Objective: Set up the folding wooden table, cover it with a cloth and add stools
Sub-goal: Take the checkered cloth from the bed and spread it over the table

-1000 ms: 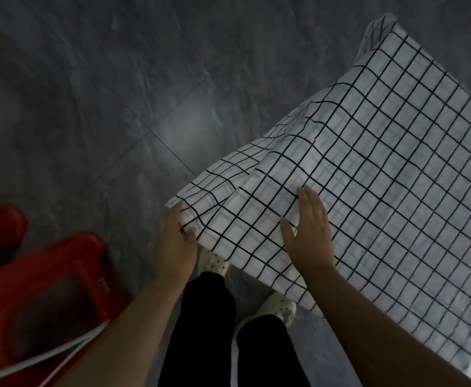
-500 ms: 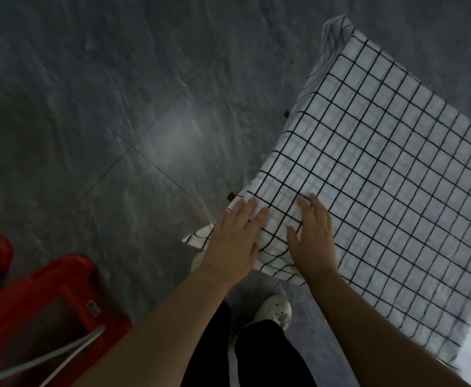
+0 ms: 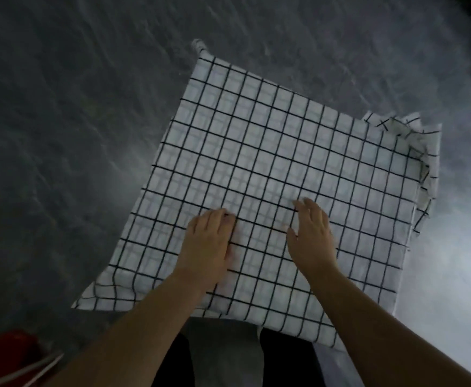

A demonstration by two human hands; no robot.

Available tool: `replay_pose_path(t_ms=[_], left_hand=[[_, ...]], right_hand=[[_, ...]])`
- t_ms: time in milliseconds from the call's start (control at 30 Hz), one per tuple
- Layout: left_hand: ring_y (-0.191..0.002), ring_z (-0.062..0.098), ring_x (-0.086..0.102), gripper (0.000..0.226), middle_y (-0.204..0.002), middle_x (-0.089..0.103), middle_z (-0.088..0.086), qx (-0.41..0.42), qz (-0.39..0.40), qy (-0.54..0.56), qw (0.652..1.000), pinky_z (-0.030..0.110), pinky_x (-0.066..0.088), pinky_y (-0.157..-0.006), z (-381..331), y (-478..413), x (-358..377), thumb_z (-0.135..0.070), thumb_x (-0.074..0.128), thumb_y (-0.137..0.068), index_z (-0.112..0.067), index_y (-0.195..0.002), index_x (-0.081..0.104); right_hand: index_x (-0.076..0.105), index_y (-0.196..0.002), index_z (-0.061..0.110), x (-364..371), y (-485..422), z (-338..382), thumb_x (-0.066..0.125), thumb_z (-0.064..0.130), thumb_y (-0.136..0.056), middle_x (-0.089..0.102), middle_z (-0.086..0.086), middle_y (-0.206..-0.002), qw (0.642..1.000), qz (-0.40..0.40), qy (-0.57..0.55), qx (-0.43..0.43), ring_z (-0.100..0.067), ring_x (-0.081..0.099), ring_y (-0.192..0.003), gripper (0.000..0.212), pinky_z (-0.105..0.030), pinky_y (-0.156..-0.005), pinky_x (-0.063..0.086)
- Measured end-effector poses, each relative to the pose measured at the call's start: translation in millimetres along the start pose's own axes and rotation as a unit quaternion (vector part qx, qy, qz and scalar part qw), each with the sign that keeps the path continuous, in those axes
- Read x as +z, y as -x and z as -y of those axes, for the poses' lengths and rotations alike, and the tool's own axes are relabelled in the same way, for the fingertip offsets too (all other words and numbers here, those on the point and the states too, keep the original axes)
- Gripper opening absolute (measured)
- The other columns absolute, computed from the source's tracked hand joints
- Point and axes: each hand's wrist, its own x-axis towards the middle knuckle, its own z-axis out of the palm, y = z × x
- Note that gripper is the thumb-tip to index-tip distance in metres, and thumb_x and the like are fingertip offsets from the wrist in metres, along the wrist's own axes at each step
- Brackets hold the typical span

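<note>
A white cloth with a black grid [image 3: 270, 152] lies spread flat over a square top that it hides completely. Both hands lie palm down on its near half. My left hand [image 3: 209, 241] rests flat with fingers together, pointing away from me. My right hand [image 3: 311, 236] lies a little to the right of it, fingers slightly spread. The cloth's far right corner [image 3: 407, 132] is bunched and folded over. Its near left corner hangs past the edge.
Dark grey stone floor [image 3: 75, 135] surrounds the covered top. A red plastic stool [image 3: 8, 356] shows at the bottom left corner, with a white cord across it. My dark trouser legs stand below the cloth's near edge.
The cloth has gone from held up and draped to spread flat. My left hand let go of its corner and now lies flat on top; both hands slid forward over the cloth.
</note>
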Motion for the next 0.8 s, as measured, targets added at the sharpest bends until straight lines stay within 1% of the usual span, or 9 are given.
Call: replay_pose_path(t_ms=[67, 167, 267, 333, 400, 500, 600, 700, 800], left_hand=[[-0.124, 0.031, 0.043, 0.054, -0.134, 0.049, 0.013, 0.004, -0.005, -0.010, 1.000, 0.047, 0.036, -0.104, -29.2, -24.5, 9.4, -0.029, 0.062, -0.081, -0.011, -0.130, 0.049], [-0.136, 0.034, 0.031, 0.064, -0.146, 0.038, 0.015, 0.012, 0.003, -0.026, 1.000, 0.053, 0.027, -0.109, -77.1, -66.3, 25.7, -0.035, 0.061, -0.083, -0.009, -0.139, 0.041], [-0.143, 0.030, 0.012, 0.065, -0.154, 0.024, 0.013, 0.014, 0.000, -0.048, 0.999, 0.052, 0.012, -0.113, -121.5, -105.6, 39.1, -0.045, 0.040, -0.090, -0.011, -0.145, 0.030], [-0.144, 0.027, 0.002, 0.068, -0.157, 0.014, 0.011, 0.016, 0.003, -0.048, 0.999, 0.052, 0.006, -0.114, -146.2, -127.9, 47.9, -0.049, 0.029, -0.092, -0.013, -0.148, 0.022], [-0.145, 0.027, 0.000, 0.069, -0.158, 0.012, 0.010, 0.031, 0.003, -0.059, 0.998, 0.052, 0.005, -0.115, -168.2, -147.9, 55.8, -0.050, 0.024, -0.092, -0.012, -0.149, 0.019], [-0.145, 0.027, 0.002, 0.068, -0.158, 0.013, 0.010, 0.053, 0.004, -0.081, 0.995, 0.053, 0.004, -0.115, -193.9, -172.4, 66.5, -0.049, 0.022, -0.092, -0.012, -0.149, 0.021], [-0.145, 0.030, 0.001, 0.070, -0.158, 0.010, 0.012, 0.049, 0.009, -0.091, 0.995, 0.057, 0.006, -0.114, -205.6, -184.7, 76.1, -0.050, 0.023, -0.093, -0.010, -0.150, 0.017], [-0.145, 0.029, -0.001, 0.072, -0.158, 0.005, 0.012, 0.044, 0.009, -0.096, 0.994, 0.058, 0.006, -0.114, -204.8, -184.6, 81.3, -0.052, 0.025, -0.093, -0.011, -0.151, 0.011], [-0.145, 0.027, -0.004, 0.072, -0.159, 0.002, 0.010, 0.041, 0.011, -0.101, 0.994, 0.056, 0.003, -0.115, -203.6, -184.5, 80.0, -0.053, 0.024, -0.093, -0.014, -0.151, 0.008]], right_hand=[[0.028, -0.144, 0.018, -17.5, -17.1, -33.6, 0.051, 0.018, -0.091, 0.021, -0.003, -0.153, 0.999, 0.005, 0.010, -0.030, -0.021, 0.017, -0.141, 0.058, -0.042, -0.114, 0.026], [0.024, -0.146, 0.018, -46.7, -44.0, -88.0, 0.050, 0.020, -0.091, 0.018, -0.004, -0.155, 0.998, 0.013, 0.032, -0.057, -0.022, 0.014, -0.142, 0.060, -0.043, -0.115, 0.022], [0.022, -0.146, 0.017, -78.0, -74.3, -142.0, 0.049, 0.023, -0.093, 0.015, -0.006, -0.156, 0.997, 0.009, 0.054, -0.058, -0.023, 0.011, -0.143, 0.061, -0.042, -0.116, 0.020], [0.024, -0.146, 0.015, -97.8, -92.9, -174.7, 0.049, 0.027, -0.093, 0.017, -0.008, -0.155, 0.995, -0.003, 0.078, -0.060, -0.025, 0.012, -0.143, 0.059, -0.043, -0.115, 0.018], [0.026, -0.145, 0.014, -116.3, -108.3, -202.2, 0.049, 0.028, -0.093, 0.020, -0.011, -0.154, 0.993, -0.015, 0.104, -0.060, -0.028, 0.014, -0.143, 0.059, -0.044, -0.115, 0.018], [0.032, -0.143, 0.011, -133.7, -124.2, -232.3, 0.052, 0.027, -0.091, 0.024, -0.016, -0.152, 0.988, -0.034, 0.129, -0.072, -0.035, 0.019, -0.140, 0.058, -0.048, -0.114, 0.017], [0.033, -0.143, 0.011, -137.4, -134.4, -250.0, 0.051, 0.029, -0.091, 0.027, -0.017, -0.151, 0.982, -0.039, 0.161, -0.095, -0.036, 0.022, -0.139, 0.057, -0.048, -0.114, 0.016], [0.029, -0.144, 0.014, -133.9, -141.7, -257.4, 0.047, 0.032, -0.093, 0.027, -0.015, -0.151, 0.983, -0.035, 0.154, -0.092, -0.034, 0.022, -0.138, 0.058, -0.047, -0.114, 0.016], [0.028, -0.145, 0.015, -132.8, -153.9, -259.3, 0.046, 0.033, -0.094, 0.027, -0.016, -0.151, 0.983, -0.052, 0.137, -0.108, -0.034, 0.021, -0.139, 0.058, -0.046, -0.115, 0.014]])
